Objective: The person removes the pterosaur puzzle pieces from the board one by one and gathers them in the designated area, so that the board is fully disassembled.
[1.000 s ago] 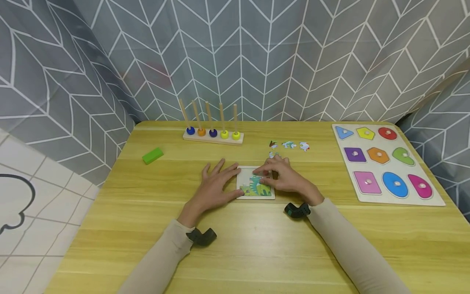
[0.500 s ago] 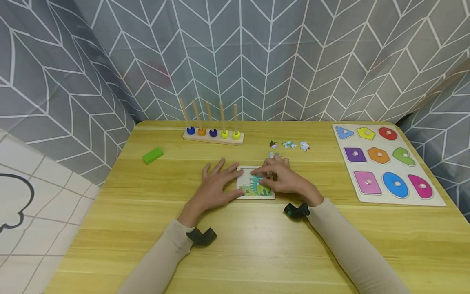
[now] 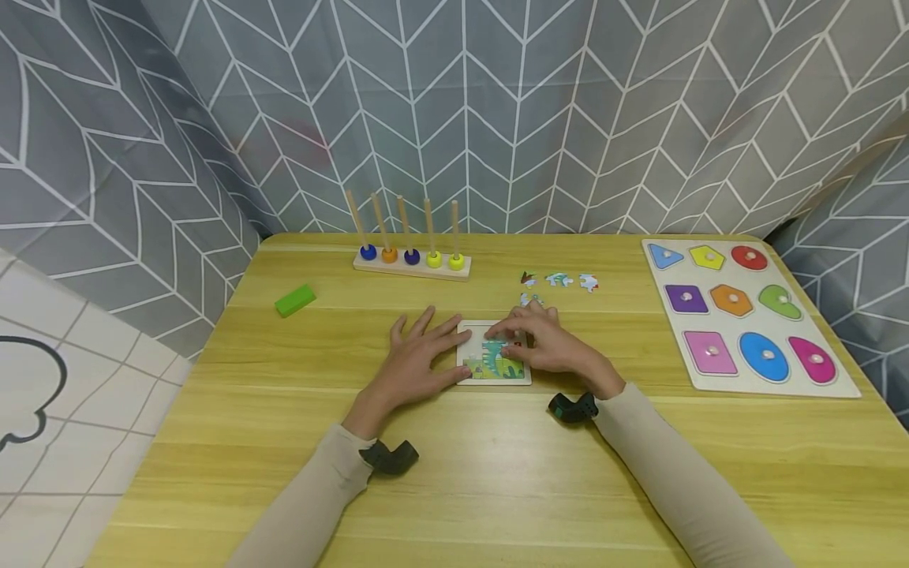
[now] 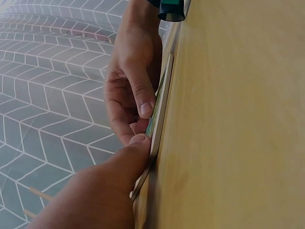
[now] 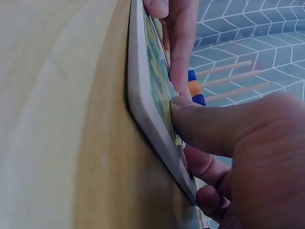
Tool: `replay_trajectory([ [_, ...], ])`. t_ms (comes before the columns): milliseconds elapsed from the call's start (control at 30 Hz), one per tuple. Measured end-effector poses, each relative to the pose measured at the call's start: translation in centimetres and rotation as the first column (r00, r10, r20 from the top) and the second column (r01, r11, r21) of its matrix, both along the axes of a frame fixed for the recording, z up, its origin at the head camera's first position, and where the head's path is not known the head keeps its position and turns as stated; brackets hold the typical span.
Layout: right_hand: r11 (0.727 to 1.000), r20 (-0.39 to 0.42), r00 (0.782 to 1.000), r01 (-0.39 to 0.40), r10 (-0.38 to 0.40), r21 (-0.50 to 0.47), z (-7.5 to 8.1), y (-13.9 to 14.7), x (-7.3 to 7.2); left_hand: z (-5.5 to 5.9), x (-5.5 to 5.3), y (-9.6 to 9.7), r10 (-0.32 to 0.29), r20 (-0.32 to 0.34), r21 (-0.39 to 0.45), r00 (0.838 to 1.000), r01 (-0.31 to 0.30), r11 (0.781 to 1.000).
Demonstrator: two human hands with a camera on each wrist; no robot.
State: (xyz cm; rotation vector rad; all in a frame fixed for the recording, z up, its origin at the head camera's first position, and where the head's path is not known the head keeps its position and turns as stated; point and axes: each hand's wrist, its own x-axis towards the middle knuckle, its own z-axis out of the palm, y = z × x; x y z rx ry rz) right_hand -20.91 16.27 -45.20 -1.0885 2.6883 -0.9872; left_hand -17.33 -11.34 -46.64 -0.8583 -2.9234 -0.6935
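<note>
Puzzle board (image 3: 474, 347): counts one, lies flat on the wooden table (image 3: 469, 481) between two hands, bears a dinosaur picture (image 3: 492, 363) across its lower and right part, shows bare white at upper left. Loose pieces (image 3: 559, 280): number at least four, lie beyond the right hand (image 3: 547, 339), three in a row and at least one nearer, partly hidden by knuckles.

Left hand (image 3: 413, 364): rests at the board's left edge with fingers spread and gripping nothing, thumb on the lower left corner. Right hand: reaches over the board's right side with fingers bent, touches the picture with the thumb tip; cannot tell from any view if pinching a single piece or only pressing.

Peg rack (image 3: 413, 266): stands well behind the board, carries five pegs (image 3: 455, 225) and five beads (image 3: 457, 263), one to each peg: two yellow, one orange, one blue, one dark blue. Shape board (image 3: 699, 323): lies far to the right, holds nine knobbed shapes (image 3: 764, 363) in three rows of three. Green block (image 3: 295, 300): counts one, lies toward the table's left edge. Black wrist devices (image 3: 389, 457): number two, one on each wrist.
</note>
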Motion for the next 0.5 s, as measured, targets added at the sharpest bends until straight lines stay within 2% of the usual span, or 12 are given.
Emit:
replay_trajectory([
  [500, 0.998, 0.049, 0.999, -0.003, 0.006, -0.058, 0.08, -0.13, -0.01, -0.18, -0.08, -0.05, 0.004, 0.012, -0.002, 1.000, -0.004, 1.000],
])
